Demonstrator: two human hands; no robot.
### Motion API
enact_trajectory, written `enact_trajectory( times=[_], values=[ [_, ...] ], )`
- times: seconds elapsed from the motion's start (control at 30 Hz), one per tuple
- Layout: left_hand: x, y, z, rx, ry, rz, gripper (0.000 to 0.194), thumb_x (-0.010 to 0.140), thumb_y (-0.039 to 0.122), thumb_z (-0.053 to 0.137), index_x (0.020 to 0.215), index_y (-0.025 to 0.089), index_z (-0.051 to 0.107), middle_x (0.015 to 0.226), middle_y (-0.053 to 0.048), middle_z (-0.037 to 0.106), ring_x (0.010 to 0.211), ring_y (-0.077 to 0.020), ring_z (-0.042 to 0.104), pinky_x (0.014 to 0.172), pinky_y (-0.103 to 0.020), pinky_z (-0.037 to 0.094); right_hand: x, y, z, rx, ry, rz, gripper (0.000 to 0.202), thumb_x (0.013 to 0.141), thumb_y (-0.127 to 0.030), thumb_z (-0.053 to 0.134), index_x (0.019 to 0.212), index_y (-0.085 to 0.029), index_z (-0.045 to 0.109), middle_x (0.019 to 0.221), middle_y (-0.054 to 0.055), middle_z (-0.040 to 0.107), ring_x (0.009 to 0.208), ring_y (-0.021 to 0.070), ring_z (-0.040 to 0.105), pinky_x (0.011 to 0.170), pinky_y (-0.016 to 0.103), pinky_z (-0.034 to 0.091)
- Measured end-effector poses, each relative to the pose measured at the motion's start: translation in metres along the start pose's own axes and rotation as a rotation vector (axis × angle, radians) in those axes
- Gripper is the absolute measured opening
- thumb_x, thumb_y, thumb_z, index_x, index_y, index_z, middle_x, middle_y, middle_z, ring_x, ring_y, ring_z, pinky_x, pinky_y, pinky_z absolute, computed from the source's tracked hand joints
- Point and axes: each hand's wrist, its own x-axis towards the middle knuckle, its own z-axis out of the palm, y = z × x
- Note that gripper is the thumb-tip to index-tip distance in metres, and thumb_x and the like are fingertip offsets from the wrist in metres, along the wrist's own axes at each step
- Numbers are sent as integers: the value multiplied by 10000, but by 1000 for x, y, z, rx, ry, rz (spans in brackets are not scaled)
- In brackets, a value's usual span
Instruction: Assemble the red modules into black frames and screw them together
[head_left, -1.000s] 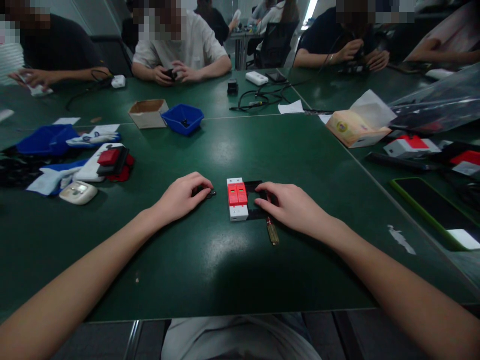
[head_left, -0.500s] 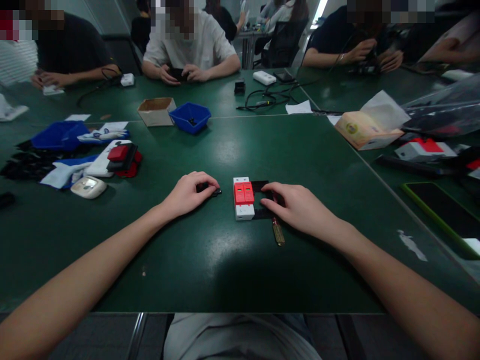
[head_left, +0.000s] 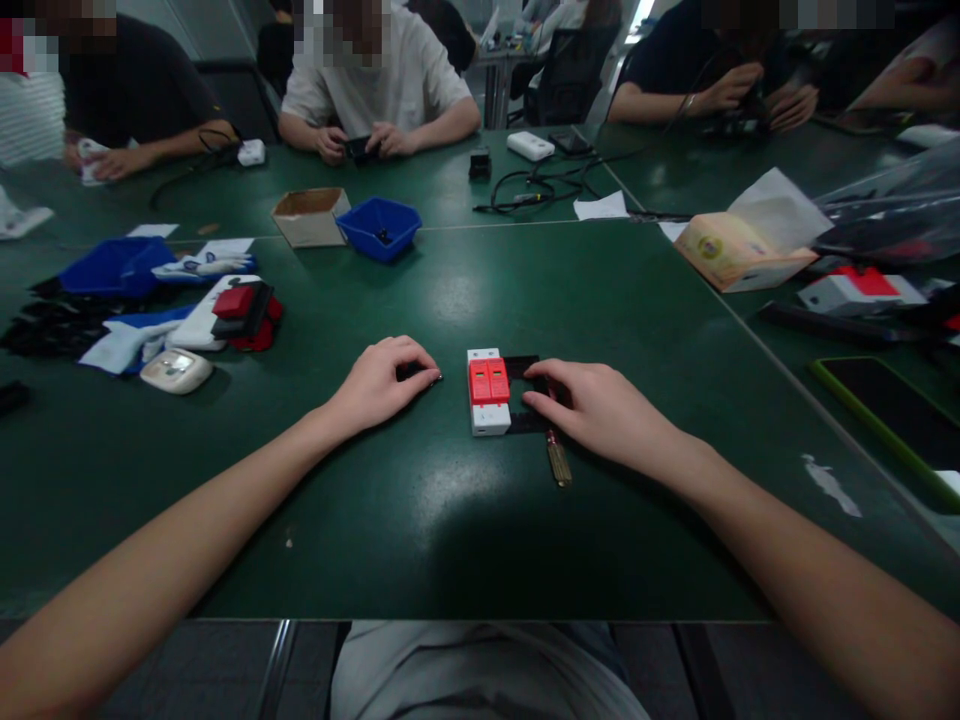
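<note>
My left hand (head_left: 382,378) rests on the table with thumb and fingers pinched together. A tiny dark piece with a shiny end peeks out at the fingertips, too small to name. A red and white two-pole electrical module (head_left: 489,392), perhaps a surge protector or breaker, lies flat between my hands. Against its right side is a black flat frame (head_left: 523,366), partly hidden by my right hand (head_left: 581,395). The right thumb and forefinger are apart over the frame, gripping nothing visible. Just below them lies a screwdriver (head_left: 559,462) with a translucent yellowish handle.
A blue bin (head_left: 381,230) with small dark parts and a cardboard box (head_left: 310,218) stand farther back. Gloves (head_left: 131,343), a white oval device (head_left: 177,370) and red-black parts (head_left: 247,312) lie left. At right are a tissue pack (head_left: 742,250) and a green-edged phone (head_left: 892,420). Several people sit opposite.
My left fingers have closed a little more over the small dark piece, so less of it shows. The right hand, module and screwdriver stay in place; the view has shifted slightly.
</note>
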Motion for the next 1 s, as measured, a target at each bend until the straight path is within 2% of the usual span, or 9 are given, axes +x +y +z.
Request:
enact_trajectory(
  times=[0.4,0.53,0.67,0.77,0.9,1.0],
  values=[
    [1,0,-8,-76,-36,-34,247,896,397,637,850,186,758,988,-73,698,903,-217,654,839,-368,508,0,0,1,-23,3,-5,306,1001,-364,594,1244,-197,674,943,55,744,805,211,675,663,313,427],
    [0,-4,-12,-115,-78,1,240,892,405,647,857,190,747,994,-69,711,937,-223,664,891,-376,520,0,3,1,-14,10,-27,299,1005,-367,576,1228,-203,691,970,62,761,827,220,691,679,324,456],
    [1,-6,-19,-183,-121,-55,272,919,418,615,964,187,752,1042,-76,729,961,-227,679,904,-376,526,1,8,-1,22,21,-67,289,1021,-346,535,1187,-204,723,1139,80,768,952,243,712,831,373,518],
    [2,-9,-26,-240,-137,-119,318,952,426,565,1087,191,731,1090,-83,741,981,-232,682,872,-364,527,2,9,-2,35,38,-73,288,1019,-336,537,1175,-194,734,1154,88,766,984,253,712,892,396,528],
    [1,-14,-35,-240,-173,-153,339,933,468,610,1089,186,718,1013,-80,725,897,-221,660,795,-343,520,1,6,-4,51,66,-88,275,1019,-317,535,1123,-182,751,1120,88,772,978,250,713,897,392,531],
    [-1,-15,-39,-158,-223,-110,393,865,502,709,1101,187,706,1003,-65,689,879,-212,632,782,-331,516,0,3,-6,72,92,-85,261,1015,-297,535,1084,-184,760,1090,76,781,956,244,721,860,380,528]
  ],
)
